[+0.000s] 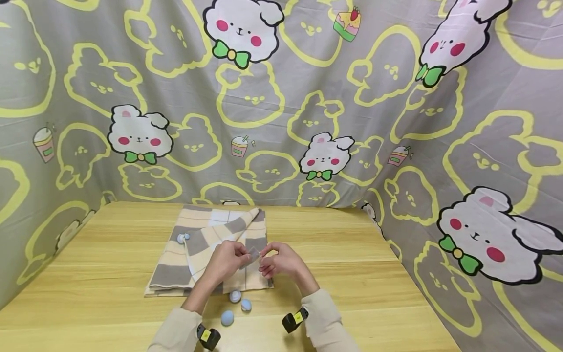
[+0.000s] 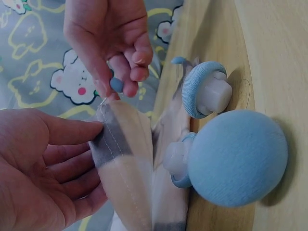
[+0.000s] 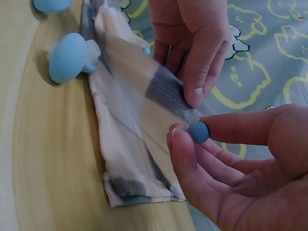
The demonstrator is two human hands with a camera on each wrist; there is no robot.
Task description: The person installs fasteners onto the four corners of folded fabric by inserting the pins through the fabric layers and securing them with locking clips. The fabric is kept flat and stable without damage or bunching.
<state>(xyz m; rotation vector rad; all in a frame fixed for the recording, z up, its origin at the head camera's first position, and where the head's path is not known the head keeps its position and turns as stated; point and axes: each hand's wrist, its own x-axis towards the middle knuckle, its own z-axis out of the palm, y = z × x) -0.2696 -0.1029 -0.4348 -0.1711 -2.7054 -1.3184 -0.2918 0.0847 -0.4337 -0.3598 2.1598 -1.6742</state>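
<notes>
A plaid cloth (image 1: 176, 254) in beige, grey and white lies folded on the table, one flap turned back. My left hand (image 1: 228, 260) pinches a raised grey corner (image 2: 113, 132) with a stitched hem, thumb against fingers. Close beside it, my right hand (image 1: 281, 259) pinches a small blue ball (image 3: 198, 132) between thumb and index finger, right at the corner's tip. A thin pale piece (image 2: 103, 102) shows between ball and cloth in the left wrist view. Its other fingers are loosely bent.
Blue mushroom-shaped fasteners with whitish stems lie at the cloth's near edge: one upper (image 1: 235, 296), one right (image 1: 246, 305), one nearest me (image 1: 227, 318). Another blue fastener (image 1: 182, 238) sits on the cloth's left part. A patterned curtain (image 1: 264, 112) surrounds the wooden table (image 1: 343, 244).
</notes>
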